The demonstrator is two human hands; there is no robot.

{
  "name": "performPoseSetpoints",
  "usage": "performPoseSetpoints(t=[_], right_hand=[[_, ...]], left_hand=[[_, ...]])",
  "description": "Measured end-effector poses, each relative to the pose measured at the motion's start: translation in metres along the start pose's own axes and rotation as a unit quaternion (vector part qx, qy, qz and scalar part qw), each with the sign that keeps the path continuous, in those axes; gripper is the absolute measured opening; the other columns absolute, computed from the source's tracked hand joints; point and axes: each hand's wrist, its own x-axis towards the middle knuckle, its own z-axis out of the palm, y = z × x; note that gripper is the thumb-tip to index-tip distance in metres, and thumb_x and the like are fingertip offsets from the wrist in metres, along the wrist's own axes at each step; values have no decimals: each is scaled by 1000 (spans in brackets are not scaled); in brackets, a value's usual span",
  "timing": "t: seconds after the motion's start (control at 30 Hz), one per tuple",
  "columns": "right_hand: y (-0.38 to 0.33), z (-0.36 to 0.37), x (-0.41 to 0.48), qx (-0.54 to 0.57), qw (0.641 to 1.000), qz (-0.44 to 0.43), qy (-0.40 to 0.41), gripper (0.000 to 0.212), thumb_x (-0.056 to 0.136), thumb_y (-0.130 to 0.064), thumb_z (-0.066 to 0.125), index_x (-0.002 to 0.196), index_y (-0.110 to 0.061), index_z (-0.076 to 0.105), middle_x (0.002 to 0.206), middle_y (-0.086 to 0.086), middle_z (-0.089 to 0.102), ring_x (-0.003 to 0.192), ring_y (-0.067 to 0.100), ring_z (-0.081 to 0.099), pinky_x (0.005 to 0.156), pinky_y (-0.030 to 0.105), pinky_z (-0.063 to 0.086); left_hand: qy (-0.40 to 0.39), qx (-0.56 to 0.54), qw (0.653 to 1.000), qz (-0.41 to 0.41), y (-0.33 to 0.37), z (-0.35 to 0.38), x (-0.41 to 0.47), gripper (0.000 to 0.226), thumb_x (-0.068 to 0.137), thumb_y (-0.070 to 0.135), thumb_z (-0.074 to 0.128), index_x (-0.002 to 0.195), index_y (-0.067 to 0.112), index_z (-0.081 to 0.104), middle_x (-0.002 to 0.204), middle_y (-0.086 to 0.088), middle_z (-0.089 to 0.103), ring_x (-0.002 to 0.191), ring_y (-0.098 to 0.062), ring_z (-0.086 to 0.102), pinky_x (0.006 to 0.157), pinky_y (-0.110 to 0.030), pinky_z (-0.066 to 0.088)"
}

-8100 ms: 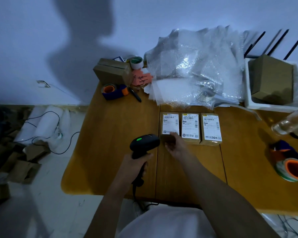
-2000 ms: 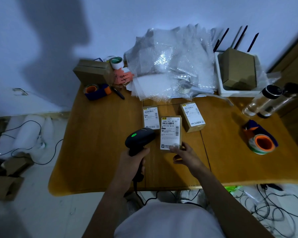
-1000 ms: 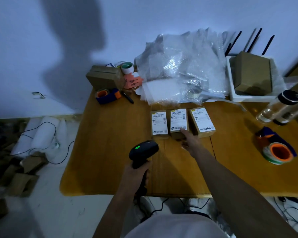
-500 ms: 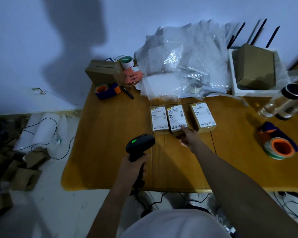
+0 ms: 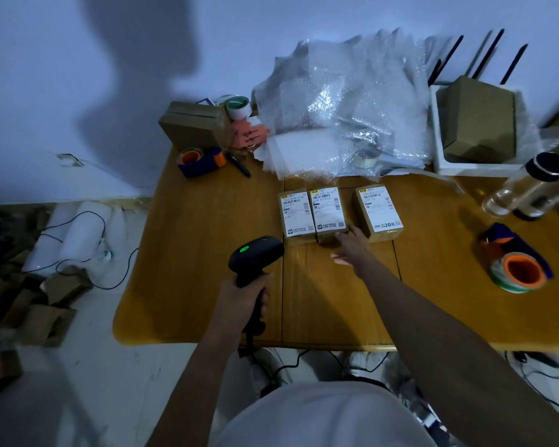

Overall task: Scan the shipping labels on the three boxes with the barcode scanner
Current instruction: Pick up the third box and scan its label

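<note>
Three small brown boxes with white shipping labels lie in a row on the wooden table (image 5: 200, 253): the left box (image 5: 297, 214), the middle box (image 5: 328, 209) and the right box (image 5: 379, 209). My left hand (image 5: 242, 298) grips the handle of a black barcode scanner (image 5: 255, 254) with a green light on top, held just left of and nearer than the left box. My right hand (image 5: 352, 248) lies open on the table, fingertips at the near edge of the middle box, close to the right box.
A heap of bubble wrap (image 5: 342, 111) fills the table's far middle. A brown carton (image 5: 194, 124), tape dispensers (image 5: 200, 159) (image 5: 517, 269), clear bottles (image 5: 530, 188) and a white tray holding a box (image 5: 478, 121) stand around. Cables and cardboard litter the floor at left.
The middle box, lifted near the scanner two seconds ago, is back flat in the row. My right hand has shifted slightly rightward along its near edge. The scanner stays in my left hand.
</note>
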Motion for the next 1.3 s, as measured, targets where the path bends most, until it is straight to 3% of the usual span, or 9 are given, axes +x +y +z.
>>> performPoseSetpoints(t=[0.17, 0.33, 0.53, 0.67, 0.83, 1.03, 1.13, 1.3], right_hand=[[2, -5, -11, -61, 998, -33, 1, 61, 103, -22, 56, 158, -28, 30, 147, 12, 54, 73, 22, 68, 82, 45, 61], [2, -11, -15, -105, 992, -73, 17, 63, 101, -23, 58, 158, -27, 31, 144, 15, 54, 77, 26, 67, 56, 32, 55], [-17, -31, -23, -179, 974, -134, 36, 60, 101, -27, 58, 156, -21, 34, 119, 10, 62, 85, 30, 66, 53, 27, 48], [-29, -44, -25, -281, 935, -193, 96, 49, 101, -23, 53, 149, -16, 44, 108, 9, 65, 91, 34, 70, 73, 43, 58], [-34, -62, -23, -371, 884, -234, 163, 47, 97, -29, 60, 142, -18, 50, 135, 9, 58, 109, 32, 65, 85, 46, 56], [-34, -79, -9, -462, 848, -191, 177, 59, 94, -31, 65, 146, -10, 46, 148, 15, 45, 135, 35, 43, 105, 46, 43], [-33, -85, -2, -476, 845, -166, 181, 64, 94, -33, 66, 148, -8, 42, 149, 17, 43, 138, 37, 39, 107, 48, 41], [-32, -91, 9, -435, 873, -92, 202, 74, 95, -38, 65, 152, -3, 34, 154, 22, 36, 142, 40, 35, 111, 48, 37]], left_hand=[[-2, 10, 1000, 10, -2, 1, 0, 16, 91, 23, 72, 86, 9, 64, 62, -5, 58, 50, -14, 54, 52, -28, 48], [-13, 14, 1000, 21, 11, 4, 6, 17, 89, 25, 74, 84, 12, 64, 62, -3, 60, 50, -14, 55, 55, -28, 49], [-40, 19, 998, 50, 26, 11, 12, 16, 90, 27, 73, 83, 14, 66, 61, -1, 59, 50, -12, 55, 55, -28, 49], [-56, 34, 996, 68, 36, 19, 14, 17, 91, 26, 71, 83, 13, 64, 61, -1, 58, 50, -12, 54, 53, -25, 48], [-83, 46, 992, 85, 47, 29, 20, 16, 92, 26, 70, 89, 11, 64, 63, -1, 58, 52, -14, 54, 57, -27, 49], [-100, 29, 992, 71, 55, 34, 32, 18, 93, 24, 68, 100, 9, 61, 64, -4, 57, 53, -18, 54, 54, -28, 50], [-108, 26, 991, 71, 55, 33, 32, 15, 95, 22, 66, 97, 8, 60, 63, -4, 57, 53, -18, 54, 56, -28, 50], [-79, 9, 995, 58, 51, 28, 29, 13, 93, 20, 69, 96, 11, 62, 62, -2, 59, 52, -16, 56, 53, -25, 52]])
